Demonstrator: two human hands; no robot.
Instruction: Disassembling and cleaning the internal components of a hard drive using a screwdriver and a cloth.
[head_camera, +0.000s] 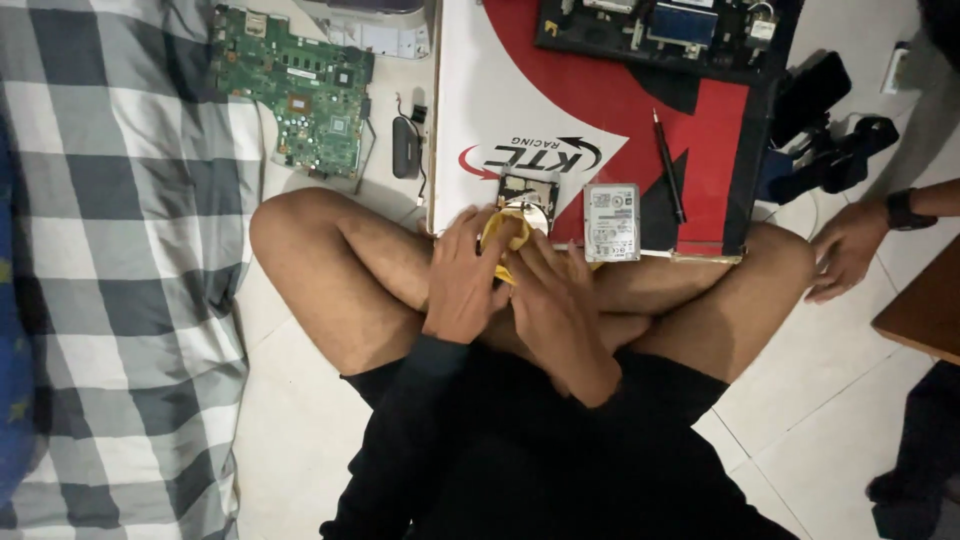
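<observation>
1. Checked grey-and-white bedding runs the whole left side of the tiled floor.
2. Red, white and black board carries the work; its near edge rests against the seated person's crossed legs.
3. Green circuit board lies on the floor off the board's far left corner.
4. Opened laptop chassis sits at the board's far edge.
5. Left hand and right hand, close together, both closed on a yellow cloth pressed to an opened hard drive at the near edge. Step judged: wiping the shiny platter; a next move would call for light, even pressure.
6. Another person's hand with a wristwatch rests on the floor, right.
7. Closed silver drive lies just beside the opened one.
8. Black pen-shaped tool lies toward the right edge.
</observation>
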